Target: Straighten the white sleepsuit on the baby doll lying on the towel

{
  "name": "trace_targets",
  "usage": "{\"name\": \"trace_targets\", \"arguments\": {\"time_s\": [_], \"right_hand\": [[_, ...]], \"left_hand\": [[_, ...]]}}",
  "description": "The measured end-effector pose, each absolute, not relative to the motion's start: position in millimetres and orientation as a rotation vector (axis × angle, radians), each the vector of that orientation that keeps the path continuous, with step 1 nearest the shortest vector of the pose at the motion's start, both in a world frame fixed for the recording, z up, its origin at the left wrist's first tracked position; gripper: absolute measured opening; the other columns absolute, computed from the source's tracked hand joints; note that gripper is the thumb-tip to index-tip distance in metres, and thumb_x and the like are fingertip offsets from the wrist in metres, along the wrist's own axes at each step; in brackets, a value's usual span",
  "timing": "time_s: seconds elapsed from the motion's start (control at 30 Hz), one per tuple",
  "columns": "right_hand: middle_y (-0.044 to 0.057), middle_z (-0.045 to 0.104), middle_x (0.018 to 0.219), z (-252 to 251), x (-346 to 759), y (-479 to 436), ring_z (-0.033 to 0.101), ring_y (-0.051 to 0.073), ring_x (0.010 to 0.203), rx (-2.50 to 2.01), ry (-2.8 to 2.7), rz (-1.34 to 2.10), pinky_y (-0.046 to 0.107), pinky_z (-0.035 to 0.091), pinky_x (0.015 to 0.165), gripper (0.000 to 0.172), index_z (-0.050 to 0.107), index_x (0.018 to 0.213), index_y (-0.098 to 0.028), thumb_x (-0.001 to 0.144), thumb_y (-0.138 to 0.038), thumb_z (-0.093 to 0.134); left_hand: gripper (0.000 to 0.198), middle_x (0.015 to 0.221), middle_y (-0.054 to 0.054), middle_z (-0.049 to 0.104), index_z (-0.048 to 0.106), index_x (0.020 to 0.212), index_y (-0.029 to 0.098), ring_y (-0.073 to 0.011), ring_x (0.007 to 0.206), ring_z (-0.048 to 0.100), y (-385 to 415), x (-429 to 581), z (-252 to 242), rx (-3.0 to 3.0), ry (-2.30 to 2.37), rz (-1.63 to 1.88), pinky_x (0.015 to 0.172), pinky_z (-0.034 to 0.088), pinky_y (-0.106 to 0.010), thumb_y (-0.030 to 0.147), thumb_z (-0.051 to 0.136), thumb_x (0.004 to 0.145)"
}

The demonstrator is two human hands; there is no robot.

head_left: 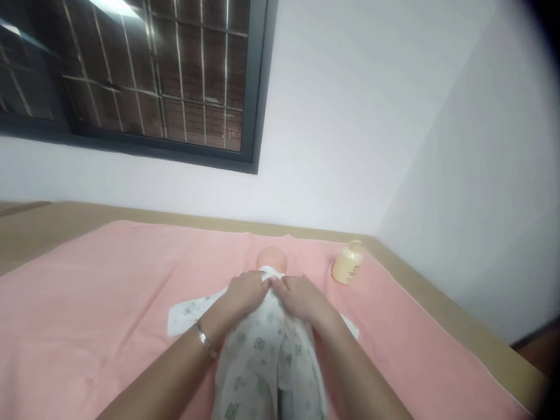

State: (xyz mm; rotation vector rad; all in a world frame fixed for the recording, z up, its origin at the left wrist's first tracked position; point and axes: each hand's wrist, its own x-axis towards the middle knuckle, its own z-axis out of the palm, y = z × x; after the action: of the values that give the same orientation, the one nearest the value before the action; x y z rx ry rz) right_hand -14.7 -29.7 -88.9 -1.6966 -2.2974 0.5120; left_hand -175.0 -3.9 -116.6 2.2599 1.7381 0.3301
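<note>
A doll (pixel 272 258) lies on its back or front, I cannot tell which, and only its round bald head shows. White baby clothing (pixel 262 350) with green and grey prints covers its body, with a sleeve spread out to each side. My left hand (pixel 248 291), with a bracelet on the wrist, is closed on the clothing just below the head. Beside it my right hand (pixel 300 296) also grips the cloth, the two thumbs nearly meeting in the middle. Most fingertips are hidden by the hands and cloth.
Under the doll a pink sheet (pixel 109 280) with creases covers a tan surface (pixel 83 213). A cream bottle (pixel 346 265) stands tilted-looking at the far right of the sheet. White walls and a barred window (pixel 175 76) rise behind.
</note>
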Motion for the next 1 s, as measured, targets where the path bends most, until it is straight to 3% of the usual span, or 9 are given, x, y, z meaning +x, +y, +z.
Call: {"name": "trace_targets", "arguments": {"time_s": [0.1, 0.23, 0.33, 0.43, 0.63, 0.8, 0.9, 1.0], "right_hand": [[0.016, 0.069, 0.089, -103, -10, -13, 0.062, 0.025, 0.088, -1.713, -2.260, 0.560, 0.034, 0.038, 0.086, 0.073, 0.068, 0.088, -0.012, 0.096, -0.058, 0.011], [0.018, 0.067, 0.102, -118, 1, 6, 0.062, 0.024, 0.091, -1.686, -2.117, 0.739, 0.031, 0.041, 0.079, 0.075, 0.068, 0.097, -0.008, 0.096, -0.059, 0.014], [0.016, 0.066, 0.108, -113, 7, 2, 0.062, 0.024, 0.094, -1.678, -2.037, 0.878, 0.029, 0.042, 0.079, 0.072, 0.067, 0.107, -0.010, 0.095, -0.060, 0.017], [0.014, 0.067, 0.107, -99, 5, -13, 0.061, 0.025, 0.097, -1.648, -2.106, 0.878, 0.030, 0.041, 0.082, 0.070, 0.068, 0.107, -0.013, 0.094, -0.063, 0.020], [0.013, 0.069, 0.100, -90, -2, -25, 0.062, 0.025, 0.093, -1.623, -2.195, 0.812, 0.030, 0.041, 0.081, 0.072, 0.069, 0.101, -0.014, 0.093, -0.064, 0.018], [0.016, 0.067, 0.105, -115, 2, 1, 0.062, 0.025, 0.092, -1.673, -2.127, 0.771, 0.031, 0.042, 0.077, 0.071, 0.067, 0.099, -0.012, 0.094, -0.062, 0.017], [0.020, 0.066, 0.104, -131, 0, 15, 0.061, 0.028, 0.095, -1.735, -2.142, 0.660, 0.033, 0.041, 0.078, 0.072, 0.066, 0.101, -0.008, 0.095, -0.057, 0.013], [0.020, 0.064, 0.109, -140, -2, 21, 0.059, 0.029, 0.099, -1.774, -2.135, 0.598, 0.035, 0.040, 0.080, 0.074, 0.062, 0.110, -0.008, 0.094, -0.060, 0.012]], "left_hand": [[0.049, 0.101, -0.016, 0.067, 0.063, 0.100, 0.015, -0.0284, 0.090, 0.063, -20, -164, -109, 2.430, 1.874, 0.216, 0.079, 0.044, -0.039, 0.046, 0.025, 0.094], [0.044, 0.104, -0.017, 0.065, 0.062, 0.103, 0.013, -0.0297, 0.096, 0.060, -32, -158, -104, 2.511, 1.836, 0.168, 0.088, 0.039, -0.045, 0.041, 0.030, 0.094], [0.051, 0.106, -0.016, 0.066, 0.062, 0.105, 0.015, -0.0301, 0.101, 0.059, -24, -162, -107, 2.439, 1.823, 0.252, 0.102, 0.024, -0.056, 0.048, 0.025, 0.094], [0.059, 0.113, -0.013, 0.065, 0.061, 0.111, 0.020, -0.0308, 0.108, 0.057, -8, -171, -113, 2.265, 1.805, 0.332, 0.105, 0.010, -0.063, 0.055, 0.017, 0.093], [0.060, 0.114, -0.013, 0.064, 0.061, 0.108, 0.020, -0.0301, 0.102, 0.059, 1, -174, -116, 2.163, 1.777, 0.293, 0.089, 0.039, -0.047, 0.056, 0.016, 0.093], [0.050, 0.103, -0.017, 0.065, 0.062, 0.104, 0.014, -0.0303, 0.092, 0.061, -23, -161, -114, 2.456, 1.910, 0.178, 0.084, 0.039, -0.046, 0.045, 0.024, 0.094], [0.054, 0.103, -0.017, 0.066, 0.063, 0.102, 0.014, -0.0296, 0.093, 0.061, -24, -157, -115, 2.457, 1.868, 0.227, 0.087, 0.038, -0.047, 0.046, 0.020, 0.095], [0.063, 0.107, -0.017, 0.067, 0.064, 0.107, 0.015, -0.0333, 0.101, 0.059, -10, -162, -119, 2.230, 1.937, 0.307, 0.100, 0.024, -0.060, 0.055, 0.017, 0.093]]}}
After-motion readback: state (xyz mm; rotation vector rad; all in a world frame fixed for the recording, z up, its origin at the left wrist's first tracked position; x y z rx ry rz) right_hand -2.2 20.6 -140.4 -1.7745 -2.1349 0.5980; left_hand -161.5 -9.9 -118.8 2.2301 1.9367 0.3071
